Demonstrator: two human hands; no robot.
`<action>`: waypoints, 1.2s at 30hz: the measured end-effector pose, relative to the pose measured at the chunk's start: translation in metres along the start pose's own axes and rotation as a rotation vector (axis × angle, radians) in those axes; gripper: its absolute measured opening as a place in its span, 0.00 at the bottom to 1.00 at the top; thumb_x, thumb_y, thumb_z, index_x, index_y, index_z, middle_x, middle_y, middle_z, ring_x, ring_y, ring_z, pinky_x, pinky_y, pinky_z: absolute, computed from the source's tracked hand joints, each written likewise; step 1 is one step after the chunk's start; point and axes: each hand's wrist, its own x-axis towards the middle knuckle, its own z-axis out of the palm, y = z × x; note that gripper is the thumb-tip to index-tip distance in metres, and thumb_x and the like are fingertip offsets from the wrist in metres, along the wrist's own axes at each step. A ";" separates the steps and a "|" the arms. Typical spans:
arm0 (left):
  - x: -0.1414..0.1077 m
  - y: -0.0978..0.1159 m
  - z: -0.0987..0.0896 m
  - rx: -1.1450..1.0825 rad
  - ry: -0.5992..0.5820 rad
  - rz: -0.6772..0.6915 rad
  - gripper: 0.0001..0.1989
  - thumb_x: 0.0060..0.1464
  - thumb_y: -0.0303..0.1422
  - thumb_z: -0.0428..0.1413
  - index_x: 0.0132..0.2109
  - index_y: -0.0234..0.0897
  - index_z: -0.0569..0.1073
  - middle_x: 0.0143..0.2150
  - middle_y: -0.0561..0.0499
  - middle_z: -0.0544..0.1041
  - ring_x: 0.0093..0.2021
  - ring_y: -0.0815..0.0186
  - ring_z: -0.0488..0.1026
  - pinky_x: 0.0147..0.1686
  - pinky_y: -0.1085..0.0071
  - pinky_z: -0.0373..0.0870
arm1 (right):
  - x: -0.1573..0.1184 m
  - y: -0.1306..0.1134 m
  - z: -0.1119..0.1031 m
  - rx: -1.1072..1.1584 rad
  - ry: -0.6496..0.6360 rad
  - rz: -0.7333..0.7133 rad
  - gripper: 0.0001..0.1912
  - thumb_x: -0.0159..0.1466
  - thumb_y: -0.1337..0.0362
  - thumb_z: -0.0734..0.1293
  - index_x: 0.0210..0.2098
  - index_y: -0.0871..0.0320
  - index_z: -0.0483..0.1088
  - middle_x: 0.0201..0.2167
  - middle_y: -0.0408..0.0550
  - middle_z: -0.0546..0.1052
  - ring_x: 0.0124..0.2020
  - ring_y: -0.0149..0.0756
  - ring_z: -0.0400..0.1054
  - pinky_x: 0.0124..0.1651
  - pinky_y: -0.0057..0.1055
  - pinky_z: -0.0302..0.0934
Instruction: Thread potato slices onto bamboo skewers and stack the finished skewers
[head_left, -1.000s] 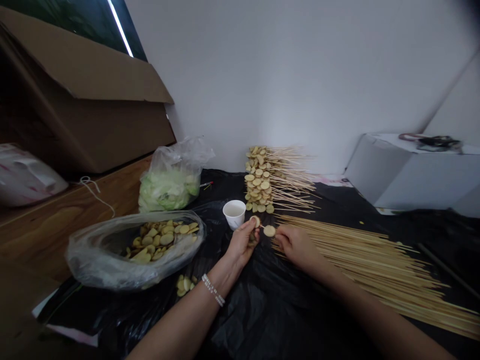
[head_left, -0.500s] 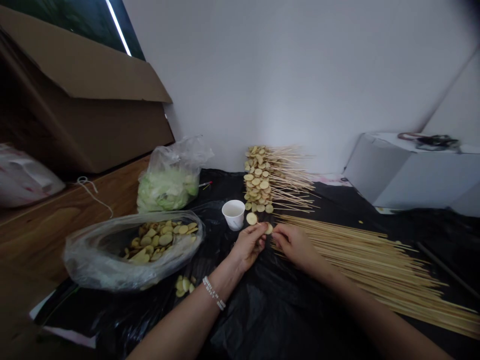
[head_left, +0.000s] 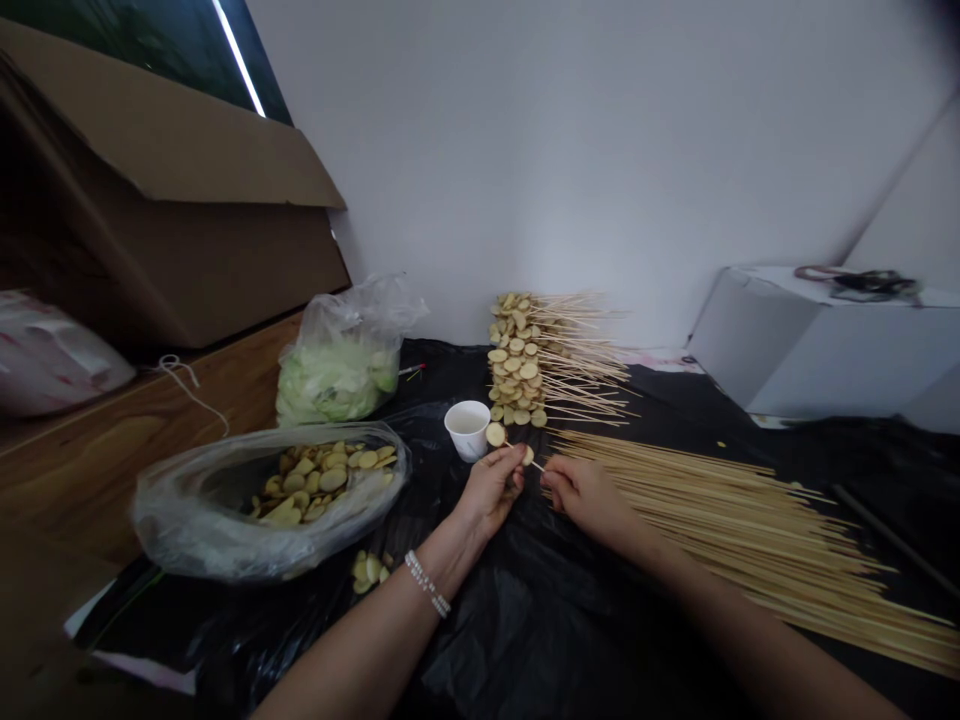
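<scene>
My right hand (head_left: 576, 487) is closed on a thin wooden skewer (head_left: 537, 466) that points up and to the left. One round potato slice (head_left: 496, 434) sits near its far end. A second potato slice (head_left: 528, 456) is on the stick between my hands, and the fingers of my left hand (head_left: 493, 487) pinch it. Just behind my left hand stands a white paper cup (head_left: 467, 430). A pile of bare skewers (head_left: 720, 530) lies beside and under my right hand. Beyond both hands, filled potato skewers (head_left: 517, 365) are stacked with their sticks to the right.
At left, an open plastic bag (head_left: 262, 545) holds many potato slices, with a few loose slices (head_left: 367, 571) in front. Behind it stands a bag of pale green vegetable pieces (head_left: 337, 375). A cardboard box (head_left: 187, 240) rises at far left, a white box (head_left: 817, 350) at right. Black plastic sheeting (head_left: 517, 620) covers the table.
The skewer's far slice has shifted slightly left and down. My right hand has drawn back a little along the stick, so a bare length shows between it and the second slice.
</scene>
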 end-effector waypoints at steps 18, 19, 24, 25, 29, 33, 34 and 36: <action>-0.008 -0.005 0.008 0.158 -0.051 0.068 0.18 0.30 0.35 0.70 0.27 0.29 0.75 0.23 0.54 0.70 0.20 0.80 0.63 0.20 0.84 0.58 | -0.003 0.001 0.008 -0.099 0.108 -0.063 0.11 0.65 0.67 0.55 0.29 0.57 0.65 0.25 0.46 0.72 0.26 0.33 0.64 0.31 0.28 0.49; -0.007 -0.003 0.008 0.150 -0.058 0.051 0.18 0.30 0.35 0.70 0.28 0.29 0.75 0.23 0.54 0.70 0.21 0.80 0.63 0.19 0.84 0.57 | -0.003 0.002 0.005 -0.088 0.112 -0.067 0.11 0.65 0.67 0.55 0.29 0.57 0.65 0.25 0.46 0.72 0.26 0.33 0.64 0.31 0.28 0.49; -0.004 0.009 0.007 0.052 -0.058 0.029 0.19 0.33 0.35 0.70 0.34 0.30 0.76 0.28 0.53 0.71 0.21 0.82 0.61 0.15 0.87 0.53 | 0.002 0.005 -0.015 -0.007 0.124 -0.066 0.11 0.64 0.66 0.55 0.29 0.57 0.66 0.25 0.44 0.72 0.27 0.32 0.64 0.32 0.28 0.51; -0.004 0.012 0.007 0.032 -0.044 0.041 0.20 0.34 0.36 0.69 0.35 0.30 0.76 0.29 0.52 0.72 0.21 0.82 0.61 0.15 0.88 0.53 | 0.003 0.005 -0.019 0.008 0.106 -0.071 0.12 0.64 0.66 0.55 0.28 0.57 0.66 0.25 0.44 0.72 0.27 0.32 0.63 0.32 0.28 0.51; -0.004 0.019 0.007 -0.024 0.016 0.109 0.21 0.37 0.41 0.67 0.35 0.31 0.75 0.29 0.52 0.72 0.22 0.80 0.63 0.15 0.87 0.55 | 0.004 0.001 -0.032 0.035 -0.005 -0.086 0.13 0.63 0.67 0.57 0.23 0.58 0.65 0.22 0.42 0.70 0.25 0.30 0.61 0.30 0.27 0.50; -0.006 0.019 0.007 -0.019 0.027 0.173 0.21 0.37 0.43 0.67 0.35 0.32 0.75 0.29 0.53 0.71 0.21 0.80 0.62 0.15 0.86 0.54 | 0.002 -0.002 -0.041 0.035 -0.071 -0.077 0.13 0.62 0.66 0.58 0.23 0.58 0.66 0.21 0.42 0.70 0.25 0.30 0.61 0.29 0.26 0.50; -0.006 0.019 0.007 -0.008 0.023 0.191 0.21 0.36 0.41 0.68 0.35 0.31 0.75 0.29 0.53 0.71 0.21 0.81 0.61 0.14 0.86 0.54 | 0.002 -0.001 -0.042 0.046 -0.091 -0.070 0.13 0.62 0.66 0.58 0.22 0.58 0.66 0.20 0.42 0.70 0.24 0.29 0.61 0.28 0.26 0.50; -0.007 0.018 0.007 0.015 0.019 0.222 0.19 0.36 0.39 0.68 0.34 0.30 0.76 0.28 0.53 0.71 0.20 0.81 0.60 0.15 0.86 0.53 | 0.002 0.002 -0.045 0.081 -0.137 -0.043 0.14 0.63 0.64 0.57 0.22 0.57 0.65 0.19 0.41 0.69 0.22 0.29 0.60 0.27 0.26 0.51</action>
